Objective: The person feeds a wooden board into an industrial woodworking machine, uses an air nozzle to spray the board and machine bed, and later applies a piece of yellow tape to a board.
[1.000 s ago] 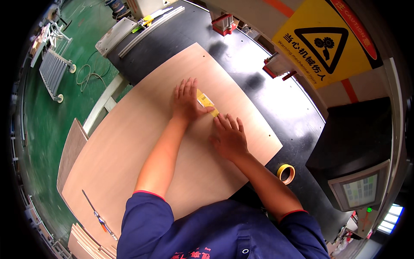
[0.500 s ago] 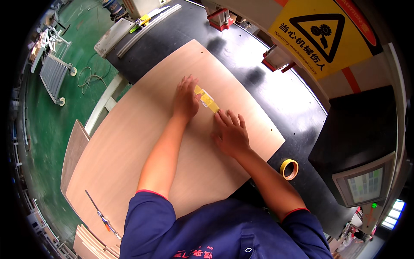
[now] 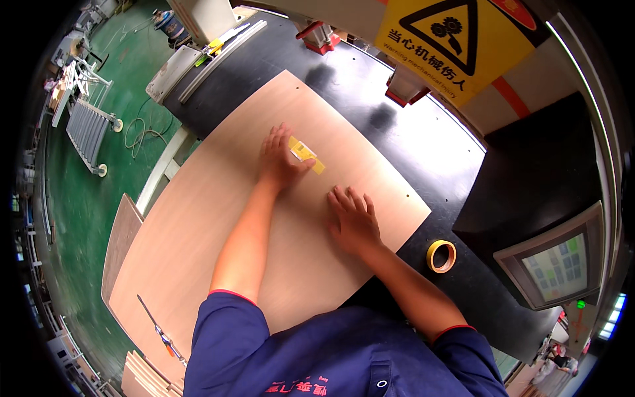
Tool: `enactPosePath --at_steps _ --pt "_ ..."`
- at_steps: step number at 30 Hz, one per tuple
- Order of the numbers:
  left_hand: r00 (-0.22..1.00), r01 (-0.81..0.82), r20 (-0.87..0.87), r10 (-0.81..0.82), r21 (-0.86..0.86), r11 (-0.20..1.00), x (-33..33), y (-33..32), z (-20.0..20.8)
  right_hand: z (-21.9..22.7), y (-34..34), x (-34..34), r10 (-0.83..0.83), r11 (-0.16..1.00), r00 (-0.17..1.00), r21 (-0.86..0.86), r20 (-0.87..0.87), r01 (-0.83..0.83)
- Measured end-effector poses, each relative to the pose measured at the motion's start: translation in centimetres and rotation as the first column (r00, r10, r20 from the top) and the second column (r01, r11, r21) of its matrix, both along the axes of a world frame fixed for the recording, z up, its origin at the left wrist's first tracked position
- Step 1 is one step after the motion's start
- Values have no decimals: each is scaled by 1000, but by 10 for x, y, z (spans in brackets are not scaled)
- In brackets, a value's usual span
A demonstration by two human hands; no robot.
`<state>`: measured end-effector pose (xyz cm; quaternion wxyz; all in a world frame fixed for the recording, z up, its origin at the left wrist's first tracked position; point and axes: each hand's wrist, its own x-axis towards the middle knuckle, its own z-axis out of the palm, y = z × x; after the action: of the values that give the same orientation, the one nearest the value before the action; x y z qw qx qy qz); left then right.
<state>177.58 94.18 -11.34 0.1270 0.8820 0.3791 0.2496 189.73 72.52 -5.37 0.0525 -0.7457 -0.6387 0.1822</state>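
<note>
A large light wood panel (image 3: 218, 198) lies under both hands on a black machine table. Stuck to the panel is a small white label (image 3: 302, 151) with a strip of yellow tape (image 3: 319, 169) running across it. My left hand (image 3: 280, 161) is open beside the label, its fingers stretched away from me and its thumb reaching over the near side of the tape and label. My right hand (image 3: 355, 221) rests open on the panel, fingers spread, a little below the tape's near right end. Neither hand holds anything.
A roll of yellow tape (image 3: 441, 256) sits on the black table (image 3: 476, 264) at right. A tilted control screen (image 3: 555, 264) and a yellow warning sign (image 3: 456, 46) stand beyond. A thin pointed tool (image 3: 159, 329) with an orange part lies at the panel's left edge.
My right hand has come away from the tape's near end and lies lower on the panel. The left thumb has slid along the tape toward its near end.
</note>
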Motion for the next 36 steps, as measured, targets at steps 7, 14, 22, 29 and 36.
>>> enactPosePath --at_steps 7,14,22,29,36 --pt "994 -87 -62 94 117 989 14 -35 13 -2 -39 8 -22 999 997 33 -77 25" --pt "966 -60 -237 109 204 977 22 -109 3 -3 -43 13 -16 995 987 92 -158 31" --pt "975 -36 -213 59 110 993 22 -122 12 -6 -44 18 25 993 985 121 -173 -4" --pt "959 -74 -269 94 83 994 22 -115 20 -5 -48 27 60 992 976 120 -209 -35" --pt "960 68 -279 -13 192 979 21 -104 28 3 -69 35 7 999 962 36 -274 3"
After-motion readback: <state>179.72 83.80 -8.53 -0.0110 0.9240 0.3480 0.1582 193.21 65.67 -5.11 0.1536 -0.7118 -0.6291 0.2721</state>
